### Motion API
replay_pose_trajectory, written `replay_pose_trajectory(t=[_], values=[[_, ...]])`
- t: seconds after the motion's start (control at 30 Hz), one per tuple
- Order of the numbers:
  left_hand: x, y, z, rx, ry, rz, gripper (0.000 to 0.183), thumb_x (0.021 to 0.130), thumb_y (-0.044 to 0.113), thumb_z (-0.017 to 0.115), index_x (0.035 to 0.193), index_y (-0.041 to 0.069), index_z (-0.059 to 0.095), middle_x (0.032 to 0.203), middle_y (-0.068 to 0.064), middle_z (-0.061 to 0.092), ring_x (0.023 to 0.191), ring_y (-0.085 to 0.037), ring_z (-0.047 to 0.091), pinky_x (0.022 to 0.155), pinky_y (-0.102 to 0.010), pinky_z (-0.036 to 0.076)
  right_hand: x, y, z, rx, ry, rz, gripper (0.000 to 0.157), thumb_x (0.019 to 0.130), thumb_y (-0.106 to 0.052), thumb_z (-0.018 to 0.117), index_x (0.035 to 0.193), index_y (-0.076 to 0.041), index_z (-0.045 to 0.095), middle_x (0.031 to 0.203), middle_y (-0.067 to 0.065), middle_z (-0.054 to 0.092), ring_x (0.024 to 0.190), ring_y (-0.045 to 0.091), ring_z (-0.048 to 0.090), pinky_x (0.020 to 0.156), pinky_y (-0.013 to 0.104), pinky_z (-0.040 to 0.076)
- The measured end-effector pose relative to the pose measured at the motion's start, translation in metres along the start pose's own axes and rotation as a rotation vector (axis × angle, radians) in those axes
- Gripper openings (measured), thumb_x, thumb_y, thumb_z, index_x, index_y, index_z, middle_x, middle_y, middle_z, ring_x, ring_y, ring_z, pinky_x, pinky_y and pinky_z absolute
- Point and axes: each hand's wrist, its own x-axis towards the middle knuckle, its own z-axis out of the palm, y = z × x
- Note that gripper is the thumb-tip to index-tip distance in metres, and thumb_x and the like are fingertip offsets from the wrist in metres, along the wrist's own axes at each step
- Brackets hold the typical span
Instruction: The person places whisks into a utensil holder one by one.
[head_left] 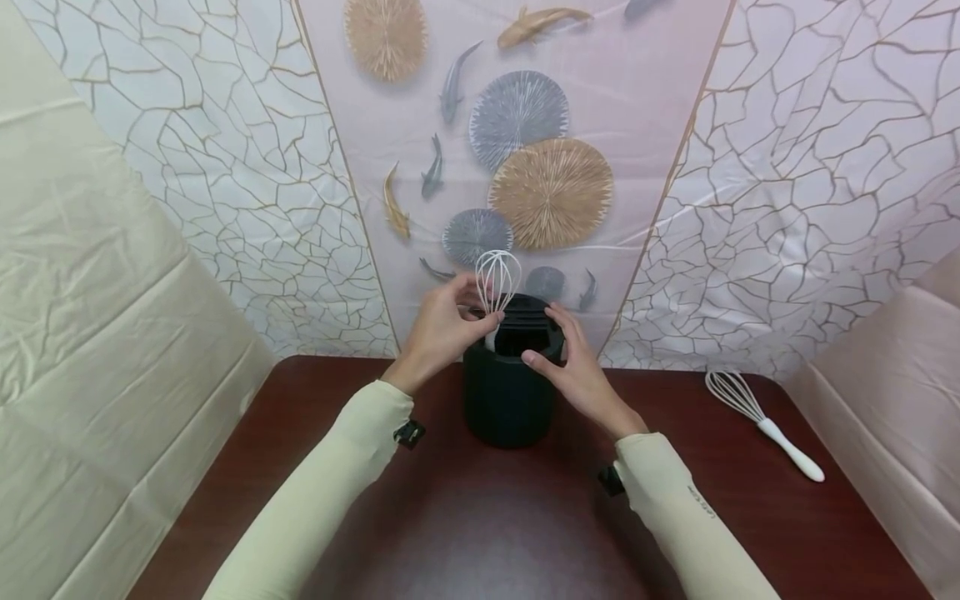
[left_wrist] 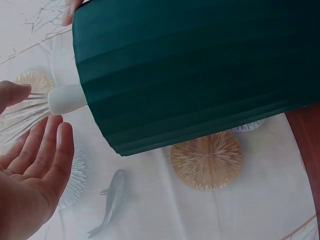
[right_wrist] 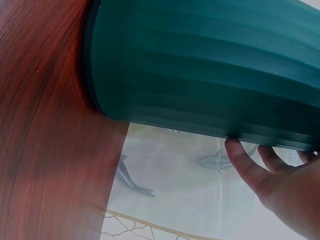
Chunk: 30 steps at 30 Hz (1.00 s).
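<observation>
A dark green ribbed utensil holder [head_left: 510, 404] stands upright near the table's back edge, with dark dividers inside its mouth. The left hand [head_left: 447, 323] holds a small white whisk [head_left: 498, 275] by its wires, thumb on one side and fingers on the other. This whisk is upright, wires up, and its white handle [left_wrist: 67, 99] goes down into the holder, where its lower part is hidden. On the holder's right side, the right hand [head_left: 579, 367] grips near the rim, thumb in front and fingers [right_wrist: 247, 165] farther round the wall.
A second white whisk [head_left: 765, 427] lies on the right of the dark red-brown table [head_left: 480, 533], its wires toward the back edge. Patterned cloth [head_left: 255, 150] hangs behind the table, and plain beige cloth [head_left: 97, 333] lines both sides.
</observation>
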Motion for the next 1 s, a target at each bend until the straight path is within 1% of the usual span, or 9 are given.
replay_pose_trajectory(t=[0.1,0.27,0.4,0.53,0.6,0.7,0.83,0.93,1.0], values=[[0.0,-0.002,-0.001,0.002,-0.012,0.009,0.042,0.092,0.006,0.081,0.128,-0.004,0.065,0.112,-0.02,0.076,0.096,-0.026,0.074,0.086,-0.045,0.061,0.001,0.0,0.0,0.001,0.003,0.002,0.085,0.101,-0.051,0.069,0.168,-0.023,0.025,0.176,-0.004,0.012,0.16,0.03,0.019,0.12,0.066,0.027],[-0.001,-0.008,-0.002,0.015,-0.028,-0.002,0.042,0.091,0.006,0.081,0.13,0.0,0.065,0.106,-0.016,0.077,0.092,-0.022,0.075,0.084,-0.04,0.061,0.002,-0.001,-0.001,-0.013,0.0,0.004,0.085,0.101,-0.051,0.069,0.167,-0.023,0.025,0.175,-0.003,0.014,0.159,0.03,0.021,0.12,0.066,0.027],[-0.003,-0.014,-0.002,0.014,-0.064,-0.004,0.049,0.09,0.006,0.083,0.135,-0.002,0.063,0.104,-0.013,0.077,0.091,-0.02,0.075,0.082,-0.037,0.061,0.002,-0.001,-0.001,-0.028,-0.003,0.004,0.085,0.101,-0.05,0.07,0.167,-0.022,0.025,0.175,-0.002,0.014,0.159,0.03,0.02,0.121,0.067,0.026],[-0.003,-0.02,-0.002,0.046,-0.099,0.01,0.054,0.089,0.008,0.085,0.137,0.001,0.063,0.105,-0.014,0.077,0.088,-0.019,0.075,0.071,-0.034,0.059,0.001,0.0,-0.001,-0.033,0.001,0.0,0.085,0.101,-0.049,0.07,0.168,-0.021,0.025,0.175,-0.001,0.014,0.159,0.031,0.02,0.121,0.067,0.026],[-0.003,-0.021,-0.002,0.075,-0.109,0.014,0.051,0.089,0.01,0.086,0.135,0.003,0.065,0.105,-0.014,0.077,0.087,-0.018,0.075,0.069,-0.033,0.058,0.001,0.001,-0.001,-0.036,0.006,0.0,0.085,0.101,-0.05,0.07,0.168,-0.021,0.025,0.175,-0.001,0.015,0.159,0.031,0.02,0.121,0.067,0.026],[-0.003,-0.024,-0.002,0.076,-0.12,0.004,0.05,0.089,0.013,0.087,0.134,0.004,0.068,0.105,-0.013,0.077,0.088,-0.019,0.075,0.072,-0.035,0.058,0.001,0.002,-0.001,-0.035,0.009,0.0,0.086,0.1,-0.049,0.071,0.167,-0.02,0.026,0.175,0.0,0.015,0.159,0.031,0.02,0.121,0.066,0.027],[-0.004,-0.026,-0.001,0.049,-0.12,-0.016,0.049,0.091,0.018,0.086,0.135,0.005,0.069,0.099,-0.008,0.078,0.087,-0.02,0.075,0.078,-0.039,0.058,0.001,0.002,0.0,-0.033,0.009,-0.003,0.086,0.1,-0.048,0.072,0.167,-0.018,0.026,0.175,0.001,0.016,0.159,0.031,0.02,0.121,0.066,0.027],[-0.004,-0.027,-0.001,0.059,-0.12,-0.008,0.049,0.093,0.021,0.083,0.136,0.003,0.068,0.095,-0.006,0.078,0.086,-0.02,0.075,0.077,-0.039,0.058,0.001,0.001,0.0,-0.026,0.009,-0.006,0.086,0.1,-0.048,0.072,0.167,-0.019,0.026,0.175,0.001,0.016,0.159,0.031,0.02,0.121,0.066,0.026],[-0.004,-0.027,-0.001,0.093,-0.124,0.004,0.048,0.095,0.021,0.082,0.136,0.002,0.067,0.094,-0.006,0.078,0.086,-0.019,0.075,0.075,-0.037,0.057,0.001,0.0,0.0,-0.022,0.007,-0.008,0.086,0.1,-0.048,0.072,0.167,-0.019,0.026,0.175,0.0,0.015,0.159,0.031,0.02,0.121,0.066,0.026]])
